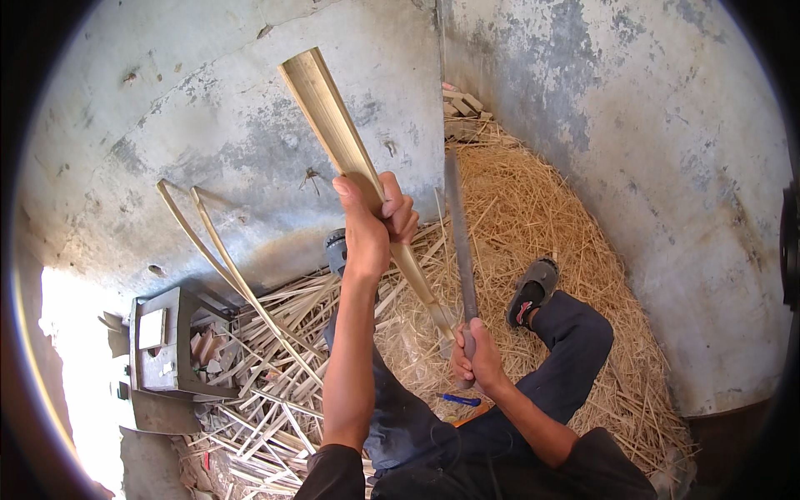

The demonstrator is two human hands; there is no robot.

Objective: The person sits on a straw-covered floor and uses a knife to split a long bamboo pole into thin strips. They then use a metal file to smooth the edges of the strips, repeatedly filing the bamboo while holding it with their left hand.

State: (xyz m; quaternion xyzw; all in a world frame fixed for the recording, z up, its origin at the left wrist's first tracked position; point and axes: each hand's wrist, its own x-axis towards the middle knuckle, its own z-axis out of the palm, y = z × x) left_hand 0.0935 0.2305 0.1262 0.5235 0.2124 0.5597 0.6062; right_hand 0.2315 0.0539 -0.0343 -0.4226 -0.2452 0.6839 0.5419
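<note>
Between peeling grey-white plaster walls [208, 108], my left hand [367, 225] is clamping split yellow bamboo [323, 108] toward eleven o'clock, my right hand [486, 354] gripping a long grey metal blade [459, 225], ideally keeping its edge clear.

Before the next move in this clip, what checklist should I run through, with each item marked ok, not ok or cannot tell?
1. Left hand closed on the bamboo: ok, fingers wrapped round it.
2. Right hand closed on the knife handle: ok.
3. Blade apart from the left hand: ok, a gap shows between them.
4. Bamboo's lower end free of the right hand: cannot tell, they meet in this view.
5. Blue tool put away: not ok, it lies out below the right hand in view.
6. Bare floor around the right shoe: not ok, shavings surround it.
</note>
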